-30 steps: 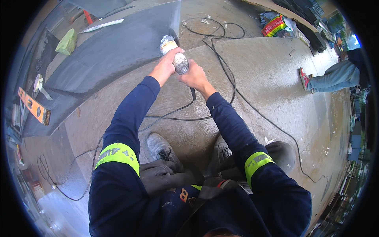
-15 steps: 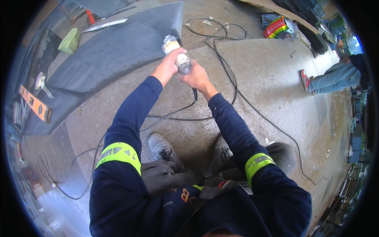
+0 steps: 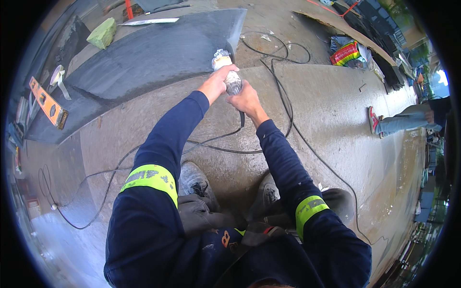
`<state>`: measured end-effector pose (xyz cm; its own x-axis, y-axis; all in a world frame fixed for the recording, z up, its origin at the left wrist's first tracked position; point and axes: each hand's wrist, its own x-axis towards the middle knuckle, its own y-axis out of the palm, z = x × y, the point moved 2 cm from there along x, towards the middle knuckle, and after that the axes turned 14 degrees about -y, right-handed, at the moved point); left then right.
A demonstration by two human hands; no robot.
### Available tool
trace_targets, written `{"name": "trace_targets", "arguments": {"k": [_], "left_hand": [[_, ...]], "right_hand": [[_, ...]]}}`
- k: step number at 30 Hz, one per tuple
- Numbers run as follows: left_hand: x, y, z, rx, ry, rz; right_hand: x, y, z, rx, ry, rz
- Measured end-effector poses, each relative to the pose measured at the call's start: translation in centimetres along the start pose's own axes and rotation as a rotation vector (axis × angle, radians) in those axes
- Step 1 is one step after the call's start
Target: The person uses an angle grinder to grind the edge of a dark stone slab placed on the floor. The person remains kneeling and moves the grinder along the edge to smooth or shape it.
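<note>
Plainly, the left hand and right hand grip a dusty power tool, its disc mostly hidden.

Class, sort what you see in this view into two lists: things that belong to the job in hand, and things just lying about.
Job in hand:
handheld power tool, gripped by left hand and right hand
black cord trailing from the tool
dark slab, the tool's head near its edge

Apparently just lying about:
orange level
pale tape roll
yellow-green block
multicoloured bag

wide fisheye head view, facing down, hands near, floor beyond
</note>
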<state>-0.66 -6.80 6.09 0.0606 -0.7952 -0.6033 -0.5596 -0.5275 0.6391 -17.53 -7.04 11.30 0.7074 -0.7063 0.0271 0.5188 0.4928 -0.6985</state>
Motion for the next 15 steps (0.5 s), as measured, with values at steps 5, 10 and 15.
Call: {"name": "trace_targets", "arguments": {"k": [5, 10, 15], "left_hand": [[-1.3, 0.1, 0.2, 0.015, 0.042, 0.066], [-1.6, 0.7, 0.1, 0.0, 0.048, 0.047], [0.1, 0.8, -0.4, -0.041, -0.015, -0.031]], "right_hand": [[-0.3, -0.5, 0.0, -0.006, 0.011, 0.006], [-0.7, -0.8, 0.2, 0.005, -0.007, -0.011], [-0.3, -0.4, -0.2, -0.01, -0.037, -0.025]]}}
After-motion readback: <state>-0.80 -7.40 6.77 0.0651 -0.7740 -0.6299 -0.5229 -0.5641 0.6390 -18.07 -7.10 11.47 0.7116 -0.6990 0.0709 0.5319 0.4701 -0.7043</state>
